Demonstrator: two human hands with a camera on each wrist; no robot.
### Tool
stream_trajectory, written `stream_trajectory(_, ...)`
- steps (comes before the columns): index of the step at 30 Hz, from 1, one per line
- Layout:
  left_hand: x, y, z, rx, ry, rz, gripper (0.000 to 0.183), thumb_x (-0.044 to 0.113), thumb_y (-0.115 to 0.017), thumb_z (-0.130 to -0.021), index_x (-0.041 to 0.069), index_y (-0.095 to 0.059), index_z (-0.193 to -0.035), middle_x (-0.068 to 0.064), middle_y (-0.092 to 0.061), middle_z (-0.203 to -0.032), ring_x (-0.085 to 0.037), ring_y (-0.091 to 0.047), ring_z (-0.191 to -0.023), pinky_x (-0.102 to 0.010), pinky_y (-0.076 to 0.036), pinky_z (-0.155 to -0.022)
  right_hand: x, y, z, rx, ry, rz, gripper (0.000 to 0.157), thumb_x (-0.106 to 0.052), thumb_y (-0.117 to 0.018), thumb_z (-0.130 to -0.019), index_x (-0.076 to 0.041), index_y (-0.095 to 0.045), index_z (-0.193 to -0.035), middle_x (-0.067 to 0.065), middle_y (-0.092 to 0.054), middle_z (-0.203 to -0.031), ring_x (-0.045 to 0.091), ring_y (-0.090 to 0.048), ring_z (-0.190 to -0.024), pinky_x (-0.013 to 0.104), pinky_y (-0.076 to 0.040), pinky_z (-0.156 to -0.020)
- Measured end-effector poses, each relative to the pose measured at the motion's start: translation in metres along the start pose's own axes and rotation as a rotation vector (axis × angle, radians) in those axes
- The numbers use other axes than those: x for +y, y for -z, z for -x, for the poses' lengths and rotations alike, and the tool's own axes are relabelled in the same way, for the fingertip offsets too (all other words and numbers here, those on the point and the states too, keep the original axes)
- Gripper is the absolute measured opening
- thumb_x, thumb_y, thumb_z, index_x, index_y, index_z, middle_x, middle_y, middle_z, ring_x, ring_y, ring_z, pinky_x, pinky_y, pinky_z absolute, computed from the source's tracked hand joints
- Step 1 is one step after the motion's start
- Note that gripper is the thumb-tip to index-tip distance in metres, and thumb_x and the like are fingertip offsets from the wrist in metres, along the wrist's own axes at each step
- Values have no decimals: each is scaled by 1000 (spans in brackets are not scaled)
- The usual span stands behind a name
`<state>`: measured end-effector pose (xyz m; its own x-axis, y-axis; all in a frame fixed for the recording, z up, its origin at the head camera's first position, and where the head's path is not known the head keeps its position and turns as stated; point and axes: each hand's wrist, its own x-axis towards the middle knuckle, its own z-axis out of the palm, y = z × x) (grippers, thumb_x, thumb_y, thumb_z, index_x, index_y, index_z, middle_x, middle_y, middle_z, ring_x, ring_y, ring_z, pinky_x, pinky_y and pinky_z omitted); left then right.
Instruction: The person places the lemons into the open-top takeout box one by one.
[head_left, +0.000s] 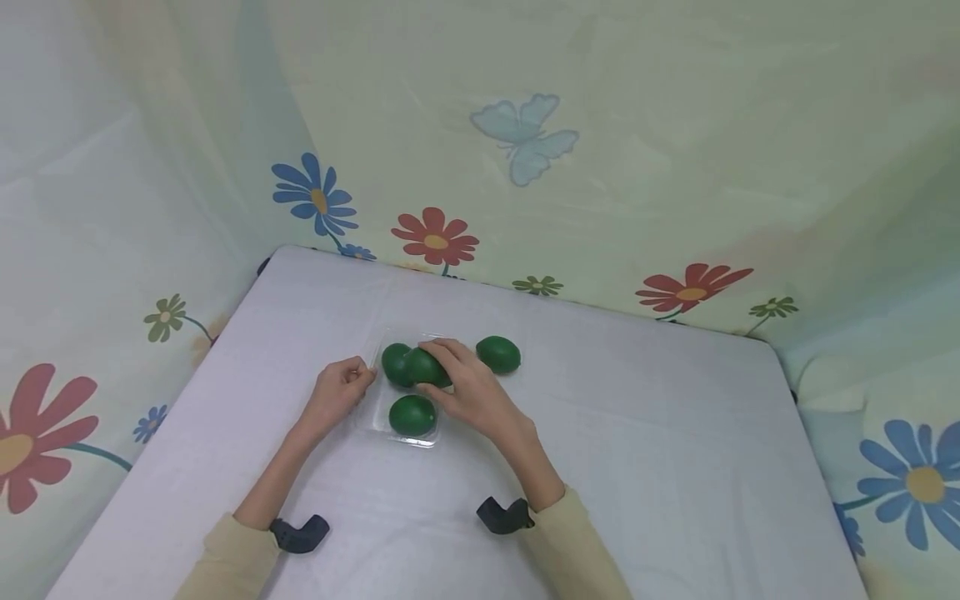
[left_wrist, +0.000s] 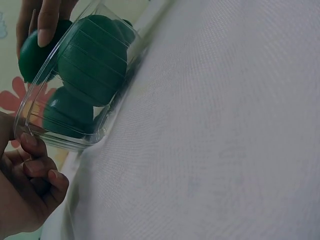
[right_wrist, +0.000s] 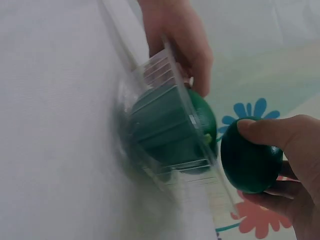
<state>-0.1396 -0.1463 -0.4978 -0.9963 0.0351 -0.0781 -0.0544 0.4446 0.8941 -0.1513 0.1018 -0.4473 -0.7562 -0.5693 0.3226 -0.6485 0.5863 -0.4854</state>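
Observation:
A clear plastic box (head_left: pixel 418 443) stands on the table, with a green lime (head_left: pixel 412 415) at its near end and another lime (head_left: pixel 394 365) farther back. My left hand (head_left: pixel 343 390) pinches the box's left rim between thumb and fingers, as the left wrist view shows. With thumb and fingers curled round it, my right hand (head_left: pixel 472 392) grips a third lime (right_wrist: pixel 250 156) at the height of the box's rim. That lime partly covers the farther one in the head view. One more lime (head_left: pixel 498 355) lies on the table to the right, outside the box.
A white cloth covers the table (head_left: pixel 637 450). Behind it hangs a pale curtain (head_left: pixel 637 167) printed with flowers and a butterfly, which also runs along both sides. Each wrist wears a black camera mount, one on the left (head_left: pixel 300 534) and one on the right (head_left: pixel 504 516).

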Motion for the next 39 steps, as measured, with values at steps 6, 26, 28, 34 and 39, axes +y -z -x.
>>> stream_trajectory(6, -1, -1, -3, 8, -34, -11, 27, 13, -60, -100, 5, -54, -74, 6, -45, -54, -12, -42, -53, -23, -34, -49, 2, -9, -1, -44, -7, -23, 59, -25, -81, -90, -6, -57, -140, 11, -63, -135, 26, -64, -124, 38, -53, -104)
stream_trajectory(26, -3, 1, -2, -5, -9, -7, 28, 18, -60, -100, 6, -53, -75, 7, -42, -54, -12, -42, -56, -24, -34, -51, 1, -10, -1, -149, -72, -79, 58, -26, -78, -93, -11, -55, -144, 13, -59, -144, 29, -58, -133, 41, -49, -108)
stream_trajectory(28, -3, 1, -1, -3, -14, -3, 28, 18, -61, -100, 6, -53, -75, 8, -42, -54, -12, -42, -55, -24, -34, -51, 0, -9, 2, -121, -65, -77, 56, -25, -79, -92, -11, -58, -142, 12, -59, -143, 28, -57, -134, 42, -49, -108)
stream_trajectory(34, -2, 0, 0, -2, -19, 7, 27, 15, -61, -100, 5, -54, -76, 7, -43, -54, -11, -41, -54, -23, -33, -50, 0, 3, 13, -30, -39, -67, 51, -20, -81, -90, -9, -63, -136, 8, -63, -138, 24, -60, -131, 40, -49, -108)
stream_trajectory(39, -2, 0, -1, -5, -18, 7, 27, 14, -60, -100, 4, -54, -76, 7, -43, -54, -11, -40, -53, -23, -33, -49, 2, 19, 28, 36, -27, -45, 50, -17, -82, -89, -7, -64, -134, 8, -66, -134, 25, -61, -129, 40, -51, -106)
